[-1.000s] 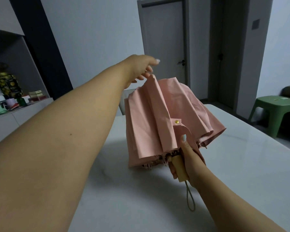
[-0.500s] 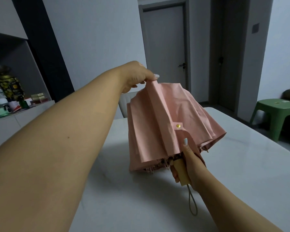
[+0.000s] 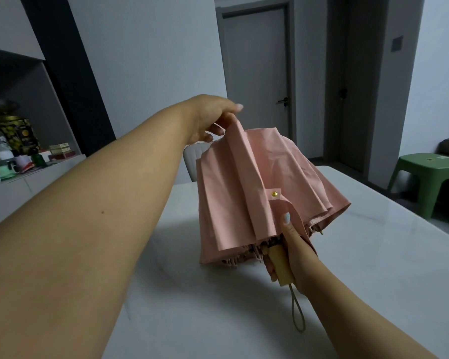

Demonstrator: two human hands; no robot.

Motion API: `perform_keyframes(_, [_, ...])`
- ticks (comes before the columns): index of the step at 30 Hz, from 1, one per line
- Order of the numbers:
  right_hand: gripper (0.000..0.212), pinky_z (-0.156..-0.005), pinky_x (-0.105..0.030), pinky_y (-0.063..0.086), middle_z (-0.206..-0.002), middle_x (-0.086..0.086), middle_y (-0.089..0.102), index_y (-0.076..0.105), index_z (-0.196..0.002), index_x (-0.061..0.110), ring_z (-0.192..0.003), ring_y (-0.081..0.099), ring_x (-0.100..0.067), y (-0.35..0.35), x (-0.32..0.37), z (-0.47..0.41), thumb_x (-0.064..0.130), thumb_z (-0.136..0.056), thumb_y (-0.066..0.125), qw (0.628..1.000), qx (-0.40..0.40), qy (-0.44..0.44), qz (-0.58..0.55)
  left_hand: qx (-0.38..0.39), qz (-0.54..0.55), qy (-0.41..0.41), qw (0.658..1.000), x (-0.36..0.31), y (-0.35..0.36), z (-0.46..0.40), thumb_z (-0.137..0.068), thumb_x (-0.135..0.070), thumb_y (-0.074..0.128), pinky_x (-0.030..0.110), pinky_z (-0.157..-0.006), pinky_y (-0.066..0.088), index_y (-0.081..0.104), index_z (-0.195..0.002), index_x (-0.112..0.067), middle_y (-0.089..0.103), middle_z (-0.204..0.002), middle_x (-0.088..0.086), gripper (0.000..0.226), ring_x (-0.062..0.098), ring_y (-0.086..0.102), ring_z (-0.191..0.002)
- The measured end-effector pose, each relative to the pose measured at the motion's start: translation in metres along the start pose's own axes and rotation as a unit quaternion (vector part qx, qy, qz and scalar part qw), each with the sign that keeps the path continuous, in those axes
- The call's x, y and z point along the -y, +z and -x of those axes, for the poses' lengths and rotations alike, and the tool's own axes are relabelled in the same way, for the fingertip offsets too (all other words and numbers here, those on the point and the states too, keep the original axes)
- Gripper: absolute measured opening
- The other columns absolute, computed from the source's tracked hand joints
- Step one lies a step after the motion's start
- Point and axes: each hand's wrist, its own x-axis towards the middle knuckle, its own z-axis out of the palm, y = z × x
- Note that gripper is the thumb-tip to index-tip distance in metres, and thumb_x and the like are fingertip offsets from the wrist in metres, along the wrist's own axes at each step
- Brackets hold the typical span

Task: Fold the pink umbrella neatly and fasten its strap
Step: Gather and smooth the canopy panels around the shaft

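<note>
The pink umbrella (image 3: pixel 246 195) is collapsed, its loose canopy hanging in pleats above the white table (image 3: pixel 373 268). My right hand (image 3: pixel 288 255) grips its wooden handle (image 3: pixel 279 265), thumb pressed up against the cloth. A beige wrist loop (image 3: pixel 297 312) dangles below the handle. My left hand (image 3: pixel 213 117) pinches the far top end of one pleat and holds it up. The strap (image 3: pixel 276 193) with a gold snap lies unfastened against the canopy, just above my right thumb.
A green plastic stool (image 3: pixel 428 177) stands at the right beyond the table. A chair back (image 3: pixel 192 161) shows behind the umbrella. A sideboard (image 3: pixel 24 182) at the left carries mugs, boxes and bottles. A closed door (image 3: pixel 257 81) is at the back.
My left hand closed its fingers on the top of a pleat and has drawn it slightly lower and taut. My right hand stays on the handle.
</note>
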Motion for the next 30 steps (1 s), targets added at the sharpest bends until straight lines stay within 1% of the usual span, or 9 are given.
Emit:
perform_keyframes(5, [0.058,-0.046,-0.03,0.046,-0.059,-0.013,0.059,0.057,-0.069,0.003,-0.044,0.05,-0.026,0.0,0.0,0.001,0.058,-0.08,0.046,1.0,-0.003,-0.021,-0.022,-0.031,-0.03,0.025,0.999,-0.001,0.002,-0.001,-0.092,-0.019,0.062,0.026,-0.062,0.036,0.057,-0.081,-0.013,0.053,-0.075,0.002,0.013,0.014,0.047,-0.065])
perform_keyframes(9, [0.071,-0.053,-0.034,0.05,-0.063,-0.015,0.059,0.058,-0.071,0.003,-0.051,0.054,-0.028,-0.001,0.001,0.0,0.073,-0.061,0.046,1.0,-0.006,-0.004,0.018,-0.143,-0.132,0.121,0.973,-0.004,0.022,0.008,-0.092,-0.024,0.059,0.023,-0.06,0.037,0.053,-0.071,-0.015,0.052,-0.071,0.002,0.024,0.017,0.047,-0.063])
perform_keyframes(12, [0.079,-0.056,-0.035,0.051,-0.067,-0.015,0.061,0.059,-0.077,0.004,-0.056,0.056,-0.029,-0.003,0.0,-0.001,0.078,-0.052,0.047,0.999,-0.001,0.009,0.036,-0.057,-0.187,0.189,0.962,-0.009,0.052,0.033,-0.092,-0.027,0.06,0.018,-0.054,0.038,0.07,-0.076,-0.014,0.061,-0.067,-0.005,0.023,0.001,0.049,-0.051])
perform_keyframes(15, [0.081,-0.055,-0.034,0.051,-0.068,-0.015,0.06,0.058,-0.078,0.004,-0.055,0.056,-0.028,-0.003,-0.002,-0.002,0.079,-0.049,0.048,0.999,0.009,0.002,0.038,0.061,-0.304,0.139,0.94,-0.008,0.082,0.052,-0.099,-0.038,0.047,0.022,-0.053,0.036,0.067,-0.083,-0.012,0.059,-0.07,0.0,0.037,0.008,0.045,-0.049])
perform_keyframes(17, [0.081,-0.051,-0.033,0.05,-0.067,-0.017,0.057,0.057,-0.084,0.005,-0.052,0.054,-0.027,-0.002,-0.003,-0.002,0.079,-0.051,0.05,1.0,0.007,-0.013,0.027,0.117,-0.315,0.088,0.938,-0.005,0.089,0.057,-0.102,-0.044,0.036,0.021,-0.047,0.038,0.064,-0.087,-0.012,0.064,-0.07,0.004,0.046,0.013,0.048,-0.047])
perform_keyframes(20, [0.093,-0.043,-0.03,0.048,-0.067,-0.016,0.057,0.056,-0.086,0.003,-0.047,0.054,-0.025,-0.002,-0.004,-0.004,0.087,-0.045,0.059,0.999,0.018,-0.024,-0.013,0.147,-0.233,0.044,0.96,-0.002,0.082,0.059,-0.102,-0.05,0.028,0.022,-0.047,0.039,0.072,-0.085,-0.008,0.062,-0.057,0.007,0.063,0.012,0.047,-0.038])
perform_keyframes(23, [0.089,-0.042,-0.028,0.047,-0.068,-0.017,0.056,0.058,-0.076,0.002,-0.048,0.052,-0.026,-0.005,-0.005,-0.006,0.087,-0.05,0.05,0.998,0.029,-0.029,-0.042,0.127,-0.242,0.046,0.961,0.002,0.069,0.059,-0.1,-0.056,0.026,0.025,-0.052,0.039,0.073,-0.069,-0.007,0.061,-0.053,0.006,0.074,0.013,0.046,-0.04])
perform_keyframes(27, [0.091,-0.041,-0.026,0.044,-0.063,-0.012,0.056,0.056,-0.071,0.002,-0.045,0.051,-0.023,-0.006,-0.003,-0.007,0.09,-0.049,0.05,0.998,0.027,-0.033,-0.055,0.076,-0.28,0.062,0.955,0.021,0.057,0.064,-0.091,-0.061,0.047,0.03,-0.063,0.046,0.065,-0.059,-0.011,0.059,-0.052,0.003,0.062,0.019,0.053,-0.051])
perform_keyframes(30, [0.073,-0.04,-0.026,0.042,-0.059,-0.01,0.054,0.055,-0.07,0.003,-0.043,0.049,-0.023,-0.003,0.002,-0.005,0.075,-0.062,0.053,0.999,-0.006,-0.031,-0.033,0.006,-0.243,0.098,0.965,0.036,0.059,0.071,-0.086,-0.038,0.069,0.025,-0.059,0.043,0.066,-0.072,-0.011,0.066,-0.068,0.004,0.031,0.013,0.054,-0.055])
